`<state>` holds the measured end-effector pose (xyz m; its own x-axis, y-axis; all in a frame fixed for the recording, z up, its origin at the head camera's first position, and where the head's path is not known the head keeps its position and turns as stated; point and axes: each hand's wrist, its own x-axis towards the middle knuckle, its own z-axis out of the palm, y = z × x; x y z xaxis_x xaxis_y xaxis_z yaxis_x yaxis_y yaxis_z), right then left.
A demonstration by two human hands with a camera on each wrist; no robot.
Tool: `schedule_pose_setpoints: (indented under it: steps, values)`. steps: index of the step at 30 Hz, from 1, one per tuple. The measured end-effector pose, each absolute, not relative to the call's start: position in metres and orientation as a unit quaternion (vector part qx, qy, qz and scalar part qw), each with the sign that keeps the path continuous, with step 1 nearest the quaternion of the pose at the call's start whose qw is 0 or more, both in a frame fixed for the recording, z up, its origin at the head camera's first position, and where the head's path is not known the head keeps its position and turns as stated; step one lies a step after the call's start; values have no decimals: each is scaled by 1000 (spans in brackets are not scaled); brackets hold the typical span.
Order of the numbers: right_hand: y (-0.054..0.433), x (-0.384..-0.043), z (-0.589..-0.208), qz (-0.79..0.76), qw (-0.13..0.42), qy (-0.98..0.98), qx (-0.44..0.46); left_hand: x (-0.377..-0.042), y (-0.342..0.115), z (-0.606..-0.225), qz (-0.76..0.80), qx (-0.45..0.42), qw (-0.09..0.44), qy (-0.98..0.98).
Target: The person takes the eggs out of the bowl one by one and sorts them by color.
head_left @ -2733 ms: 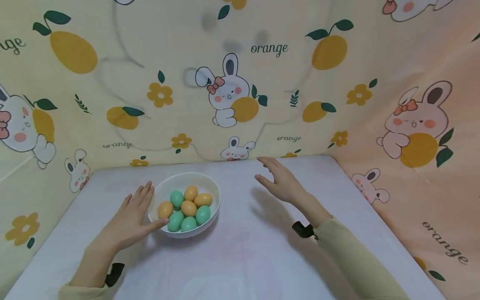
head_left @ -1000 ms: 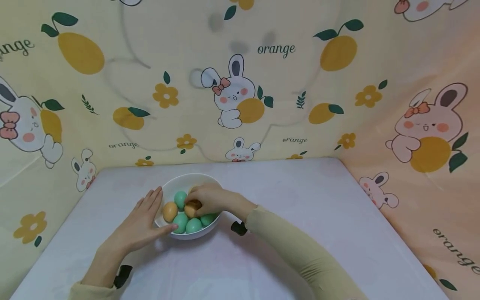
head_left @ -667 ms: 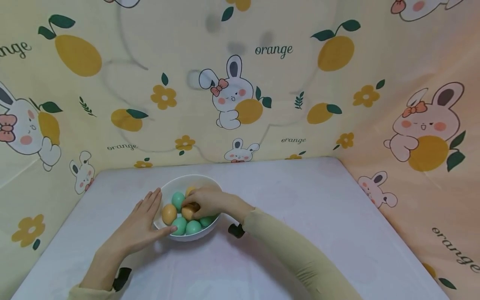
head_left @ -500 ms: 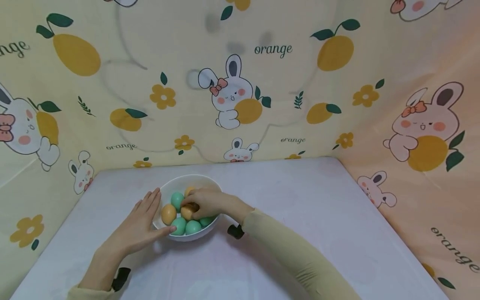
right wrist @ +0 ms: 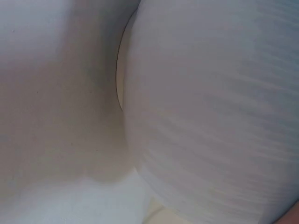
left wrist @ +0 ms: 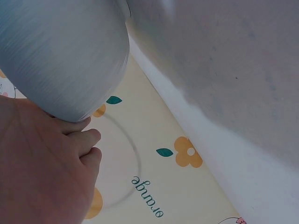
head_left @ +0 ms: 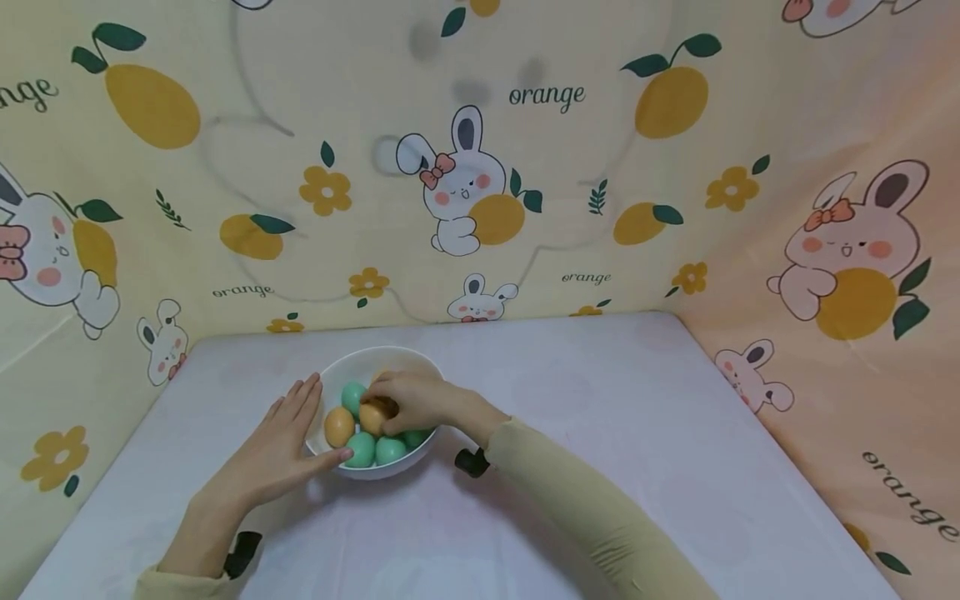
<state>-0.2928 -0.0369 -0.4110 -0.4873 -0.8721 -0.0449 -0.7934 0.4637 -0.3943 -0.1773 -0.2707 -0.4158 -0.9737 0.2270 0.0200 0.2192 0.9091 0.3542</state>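
Right hand pinches an orange egg — partly hidden; left hand, spread, touches the bowl

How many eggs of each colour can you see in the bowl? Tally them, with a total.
Green eggs: 4
Orange eggs: 3
Total in view: 7 (the right hand covers part of the bowl, so more may be hidden)
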Motion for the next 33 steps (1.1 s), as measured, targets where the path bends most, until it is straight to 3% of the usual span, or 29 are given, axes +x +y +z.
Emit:
schedule_pose_setpoints:
  steps: [19,33]
  values:
    - [-25,-292,-411,-330,44,796,-506,-177,-272,-416,190,124,6,974]
    - [23,-291,-398,-454,-7,764,-459,-179,-269,-416,182,111,13,977]
